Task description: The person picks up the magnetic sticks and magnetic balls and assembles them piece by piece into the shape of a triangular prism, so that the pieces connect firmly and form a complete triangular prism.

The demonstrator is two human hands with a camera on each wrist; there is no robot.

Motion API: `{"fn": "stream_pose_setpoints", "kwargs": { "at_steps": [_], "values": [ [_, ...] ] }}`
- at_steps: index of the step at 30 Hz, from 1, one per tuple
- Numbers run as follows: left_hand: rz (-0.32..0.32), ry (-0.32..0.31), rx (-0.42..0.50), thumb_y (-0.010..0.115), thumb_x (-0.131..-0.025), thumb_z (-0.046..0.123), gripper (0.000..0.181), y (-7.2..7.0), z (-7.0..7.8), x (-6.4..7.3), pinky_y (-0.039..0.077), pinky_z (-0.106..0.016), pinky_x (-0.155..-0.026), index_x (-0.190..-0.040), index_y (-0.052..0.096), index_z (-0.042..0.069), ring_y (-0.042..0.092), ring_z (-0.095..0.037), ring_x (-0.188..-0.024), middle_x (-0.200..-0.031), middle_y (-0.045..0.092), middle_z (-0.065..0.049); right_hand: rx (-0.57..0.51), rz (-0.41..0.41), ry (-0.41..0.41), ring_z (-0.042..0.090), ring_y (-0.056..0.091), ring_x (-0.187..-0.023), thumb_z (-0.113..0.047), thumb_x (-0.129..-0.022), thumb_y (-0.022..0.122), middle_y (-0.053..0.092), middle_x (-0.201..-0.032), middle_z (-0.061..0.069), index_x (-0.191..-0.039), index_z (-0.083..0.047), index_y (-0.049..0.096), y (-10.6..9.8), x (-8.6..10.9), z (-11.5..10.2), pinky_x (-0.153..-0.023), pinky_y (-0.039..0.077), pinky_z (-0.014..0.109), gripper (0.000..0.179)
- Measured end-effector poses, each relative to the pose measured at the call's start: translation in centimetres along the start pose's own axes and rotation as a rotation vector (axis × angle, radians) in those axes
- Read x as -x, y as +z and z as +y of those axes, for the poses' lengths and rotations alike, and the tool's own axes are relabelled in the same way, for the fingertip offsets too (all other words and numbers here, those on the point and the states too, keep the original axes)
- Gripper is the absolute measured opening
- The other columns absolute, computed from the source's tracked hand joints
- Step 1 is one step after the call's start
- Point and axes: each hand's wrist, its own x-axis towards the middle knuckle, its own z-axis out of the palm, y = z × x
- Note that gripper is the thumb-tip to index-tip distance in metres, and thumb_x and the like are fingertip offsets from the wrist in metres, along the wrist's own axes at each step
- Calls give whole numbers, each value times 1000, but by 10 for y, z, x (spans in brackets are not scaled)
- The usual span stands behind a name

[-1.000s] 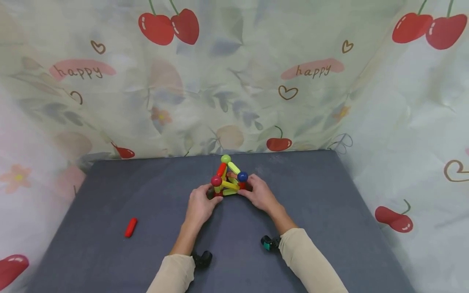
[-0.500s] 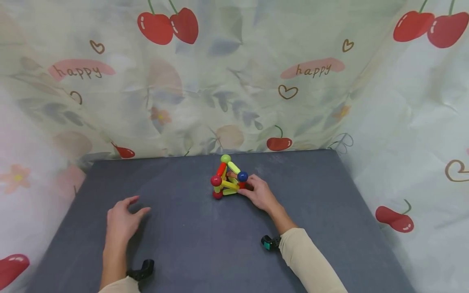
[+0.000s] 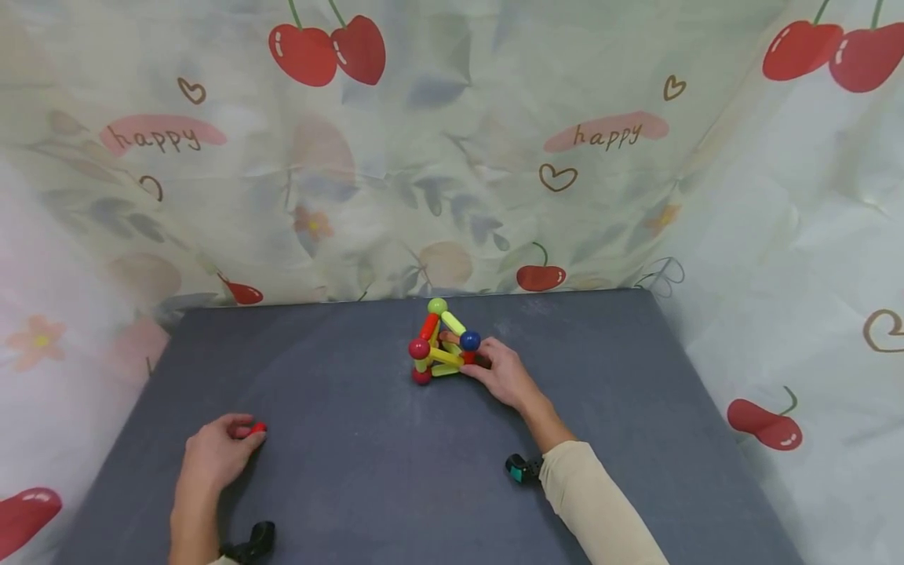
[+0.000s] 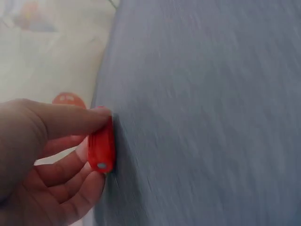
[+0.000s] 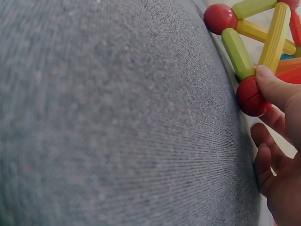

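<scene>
My left hand [image 3: 215, 455] pinches a red magnetic rod [image 4: 101, 148] between thumb and fingers at the table's left side. In the left wrist view a small silvery disc shows in the rod's end. Farther back, my right hand [image 3: 504, 377] grips the right corner of a frame built of magnetic rods and balls [image 3: 445, 356]. The right wrist view has the thumb against a red ball [image 5: 252, 96] and the foot of a yellow rod [image 5: 274, 40]. A blue ball [image 3: 469, 340] tops that corner; a green ball [image 3: 438, 306] is at the back and a red ball [image 3: 420, 348] at the left.
The dark grey tabletop [image 3: 367, 471] ends at a patterned cloth [image 3: 395, 196] behind the frame, with more cloth along both sides. A black wrist camera [image 3: 523, 468] sits on my right forearm, another black device [image 3: 254, 541] on my left.
My left hand has let go of the frame's left corner, moved left and toward me, and taken hold of the loose red rod. My right hand has stayed on the frame.
</scene>
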Motion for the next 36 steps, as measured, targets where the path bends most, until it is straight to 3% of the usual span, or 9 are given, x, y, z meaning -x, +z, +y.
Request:
{"fn": "stream_pose_setpoints", "kwargs": {
  "at_steps": [4, 9, 14, 18, 22, 26, 32, 36],
  "values": [
    [106, 131, 91, 63, -102, 31, 38, 6, 38, 1, 49, -41, -77, -129, 66, 4, 62, -33, -101, -117, 67, -20, 0, 4, 14, 16, 58, -92, -34, -92, 77, 65, -108, 2, -118, -15, 75, -1, 1, 1, -87, 51, 35, 32],
    [216, 385, 259, 62, -103, 24, 30, 19, 105, -4, 55, -46, -88, -131, 64, 16, 64, -28, -110, -122, 64, -11, 6, -2, 7, 16, 58, -92, -35, -93, 75, 65, -109, 1, -120, -15, 75, 0, 2, 2, -86, 51, 35, 33],
    [205, 607, 422, 65, -99, 27, 33, 39, 173, -3, 60, -43, -91, -132, 66, 25, 70, -19, -109, -121, 72, -3, 10, -8, -1, 14, 58, -92, -35, -94, 74, 65, -110, 0, -119, -16, 75, 2, 2, 3, -85, 50, 33, 32],
    [154, 693, 469, 72, -94, 33, 32, 59, 214, -1, 60, -43, -89, -126, 71, 27, 69, -17, -109, -116, 74, 1, -7, 5, -22, 16, 58, -91, -33, -93, 75, 66, -110, 2, -119, -16, 75, 2, 1, 2, -85, 50, 34, 31],
    [102, 655, 443, 77, -90, 37, 29, 78, 233, -1, 59, -40, -82, -117, 76, 25, 64, -20, -108, -115, 68, 0, -4, -3, -28, 15, 59, -93, -33, -93, 75, 66, -110, 1, -121, -18, 74, 2, -2, 2, -86, 51, 34, 32],
    [77, 633, 380, 79, -89, 35, 27, 89, 238, -2, 58, -36, -80, -113, 78, 22, 58, -20, -106, -115, 62, -2, -6, -12, -28, 16, 61, -95, -34, -94, 74, 66, -112, 1, -124, -19, 73, 1, -1, 2, -88, 52, 35, 33],
    [56, 646, 317, 78, -89, 34, 28, 91, 240, -4, 56, -41, -84, -115, 78, 22, 50, -19, -114, -111, 67, -1, 2, 19, -40, 17, 61, -95, -31, -93, 76, 67, -111, 2, -123, -18, 74, 0, 1, 5, -87, 52, 36, 33],
    [100, 706, 215, 80, -89, 28, 28, 94, 241, -4, 51, -47, -94, -117, 78, 21, 49, -24, -117, -113, 73, -1, 5, 16, -45, 16, 61, -93, -32, -93, 75, 67, -111, 2, -121, -17, 74, 0, 1, 5, -86, 52, 34, 32]
  ]
}}
